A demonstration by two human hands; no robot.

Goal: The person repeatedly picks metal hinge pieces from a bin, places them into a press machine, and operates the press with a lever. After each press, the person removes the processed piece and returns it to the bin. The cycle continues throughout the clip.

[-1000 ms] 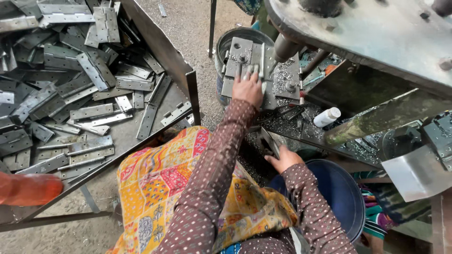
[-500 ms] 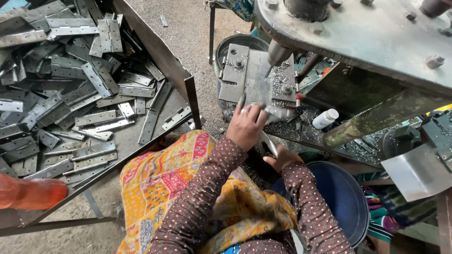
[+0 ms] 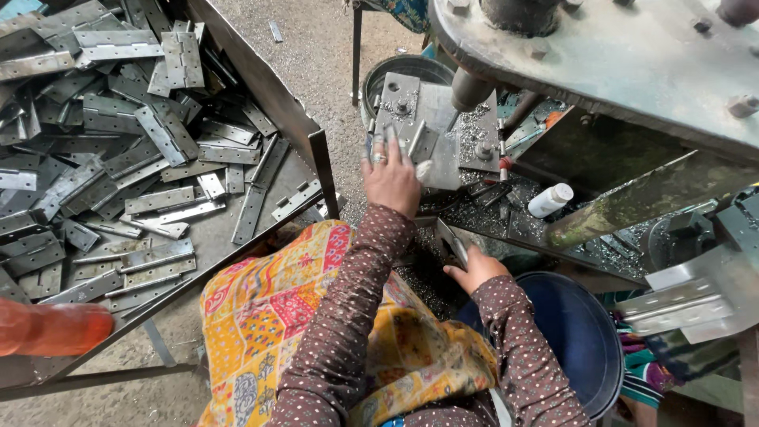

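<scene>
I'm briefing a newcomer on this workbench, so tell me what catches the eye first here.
First comes the heap of grey metal hinge plates filling the tray at the left. Next, the left hand holds a metal plate on the machine bed, upper centre, among metal shavings. Lower down, the right hand grips another plate beside a dark blue tub.

Grey hinge plates (image 3: 150, 126), yellow patchwork cloth (image 3: 269, 316)
</scene>
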